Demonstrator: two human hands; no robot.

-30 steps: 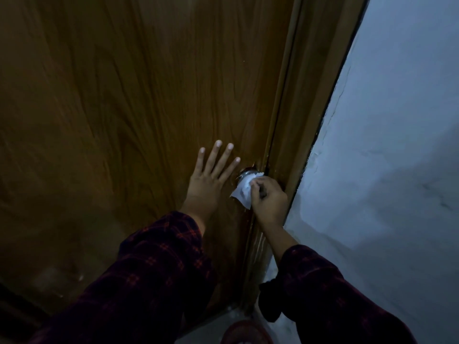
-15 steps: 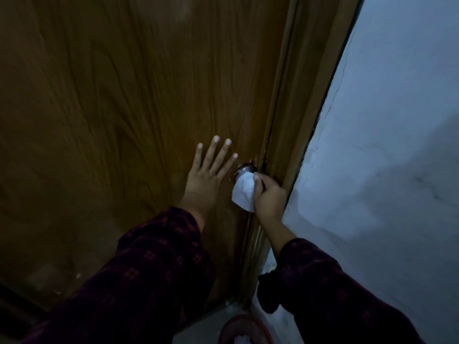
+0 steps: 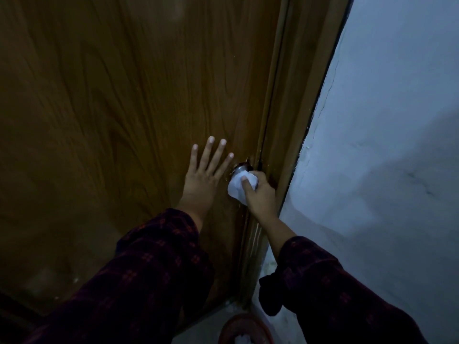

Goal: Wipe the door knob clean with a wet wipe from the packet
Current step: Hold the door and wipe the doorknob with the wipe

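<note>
The task looks to be in its middle part. The wet wipe (image 3: 239, 186) is already out of its packet, which is not visible anywhere in the view, so the fetching step seems finished. The wipe is now bunched over the door knob (image 3: 243, 168), and only a small shiny part of the metal shows at the 12 o'clock side of the white cloth. The knob sits on the wooden door (image 3: 119, 100), close to the door frame (image 3: 285, 135) at its 3 o'clock side.

The right hand (image 3: 259, 194) is wrapped around the knob through the wipe; its grip is closed on the wipe, with the thumb pressing across the front of the white bundle. The left hand (image 3: 203, 180) lies flat against the door at the 9 o'clock side of the knob, fingers spread and holding nothing, so its grip is apart. I judge that it steadies the door while the other hand rubs.

What is left, as far as I can judge: to finish rubbing around the knob, also its back part near the door, which is hidden here, and then to throw the wipe away. A round reddish bin (image 3: 244, 328) stands on the floor at the 6 o'clock edge of the view, with something white inside. Whether the knob is already clean I cannot tell, because the light is dim and the wipe covers most of it.
</note>
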